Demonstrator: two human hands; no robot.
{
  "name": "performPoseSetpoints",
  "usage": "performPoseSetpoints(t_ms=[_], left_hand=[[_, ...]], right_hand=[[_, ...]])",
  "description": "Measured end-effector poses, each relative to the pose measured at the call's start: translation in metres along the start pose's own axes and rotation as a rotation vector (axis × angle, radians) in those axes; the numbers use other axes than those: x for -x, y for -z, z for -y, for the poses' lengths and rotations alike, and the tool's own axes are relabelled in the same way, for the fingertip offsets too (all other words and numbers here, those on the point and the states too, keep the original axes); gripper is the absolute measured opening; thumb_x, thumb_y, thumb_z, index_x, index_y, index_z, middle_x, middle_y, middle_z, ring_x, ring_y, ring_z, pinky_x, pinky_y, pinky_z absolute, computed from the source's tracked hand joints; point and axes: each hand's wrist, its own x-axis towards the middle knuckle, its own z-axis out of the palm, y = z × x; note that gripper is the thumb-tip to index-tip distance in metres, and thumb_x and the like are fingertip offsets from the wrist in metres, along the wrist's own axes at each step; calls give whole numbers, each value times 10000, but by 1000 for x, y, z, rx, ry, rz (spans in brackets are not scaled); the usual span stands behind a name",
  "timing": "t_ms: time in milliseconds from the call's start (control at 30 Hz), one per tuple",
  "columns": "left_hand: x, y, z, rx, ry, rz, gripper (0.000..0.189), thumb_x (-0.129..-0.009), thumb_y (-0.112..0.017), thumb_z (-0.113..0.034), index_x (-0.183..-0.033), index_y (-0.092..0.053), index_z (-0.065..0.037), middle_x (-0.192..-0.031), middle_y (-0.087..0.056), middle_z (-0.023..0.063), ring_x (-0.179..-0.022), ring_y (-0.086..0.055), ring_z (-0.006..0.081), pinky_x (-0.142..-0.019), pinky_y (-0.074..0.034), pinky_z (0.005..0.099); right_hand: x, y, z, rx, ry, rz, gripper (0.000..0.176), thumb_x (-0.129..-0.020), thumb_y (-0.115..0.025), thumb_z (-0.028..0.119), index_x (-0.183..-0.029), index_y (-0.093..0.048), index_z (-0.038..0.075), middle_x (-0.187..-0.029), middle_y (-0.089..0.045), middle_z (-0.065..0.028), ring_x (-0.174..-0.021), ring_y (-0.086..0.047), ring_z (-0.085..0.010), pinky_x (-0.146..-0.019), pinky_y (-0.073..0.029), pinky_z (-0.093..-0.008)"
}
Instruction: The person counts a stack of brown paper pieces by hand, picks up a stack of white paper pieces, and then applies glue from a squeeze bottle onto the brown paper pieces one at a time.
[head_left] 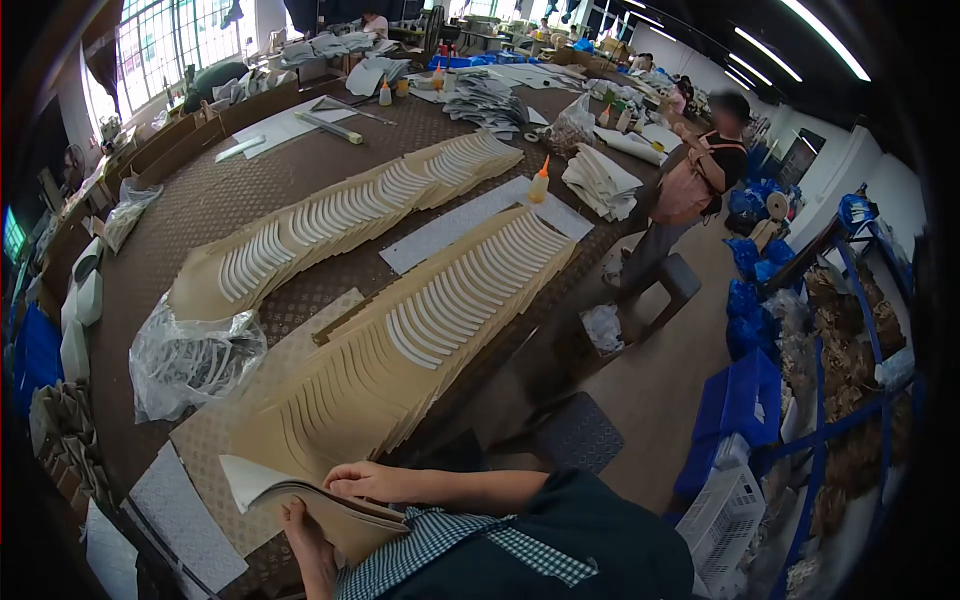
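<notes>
My left hand (308, 540) grips a small stack of curved tan sheet pieces (345, 525) from below, close to my checkered apron. Fingers of my right hand (362, 481) are bent over the upper edge of the same stack; its fingertips are partly hidden. A pale sheet edge (240, 483) sticks out on the left. Just beyond my hands lies a long overlapping row of tan pieces (330, 400), the far part bearing curved white strips (480, 290). A second such row (350, 210) lies farther left.
A clear plastic bag (195, 360) of white strips lies on the brown table. An orange-tipped bottle (540, 183) stands beyond the near row. Stools (580, 435) and blue crates (735, 405) stand to the right. A co-worker (700, 165) stands at the table's right side.
</notes>
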Motion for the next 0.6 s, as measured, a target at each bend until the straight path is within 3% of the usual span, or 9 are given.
performPoseSetpoints(t_ms=[33, 133, 233, 433, 533, 600], left_hand=[[9, -15, -10, -11, -26, -27, 187, -934, -576, -140, -1081, -536, -32, -1031, -621, 97, -940, -615, 203, -820, -512, 340], [22, -35, -26, -84, -65, -68, 216, -944, -582, -140, -1124, -528, -33, -1068, -620, 104, -970, -608, 210, -862, -500, 356], [16, -27, -13, -57, -88, -40, 258, -945, -584, -124, -1171, -513, -21, -1116, -610, 114, -1008, -599, 226, -894, -489, 370], [18, -24, -8, -84, -47, -34, 293, -942, -586, -105, -1199, -498, 4, -1186, -589, 134, -1063, -584, 243, -925, -472, 365], [6, 8, -7, -66, -75, -40, 290, -940, -581, -93, -1198, -497, 8, -1175, -591, 125, -1064, -581, 231, -930, -466, 353], [2, 20, -17, -102, -76, -167, 276, -933, -572, -71, -1189, -502, 5, -1155, -595, 110, -1055, -578, 211, -926, -465, 348]], right_hand=[[-5, 2, -6, 131, 115, -61, 333, -975, -536, 266, -1150, -591, -12, -1003, -647, -51, -854, -595, -142, -737, -495, -306], [3, -2, 24, 609, 220, -222, 241, -929, -548, 186, -1031, -621, -20, -866, -664, -156, -768, -626, -225, -706, -489, -335], [1, 11, 26, 800, 216, -210, 186, -868, -562, 141, -926, -620, -26, -785, -623, -224, -720, -624, -325, -682, -479, -377], [4, 10, 20, 883, 128, -254, 186, -822, -581, 180, -853, -641, 7, -808, -650, -205, -772, -625, -383, -677, -475, -447], [-8, 9, 14, 738, 136, -166, 223, -863, -596, 226, -888, -654, 12, -780, -666, -164, -702, -642, -293, -641, -501, -388], [-16, -3, 21, 290, -269, -136, 247, -918, -580, 266, -939, -659, 33, -757, -663, -81, -662, -625, -179, -579, -502, -309]])
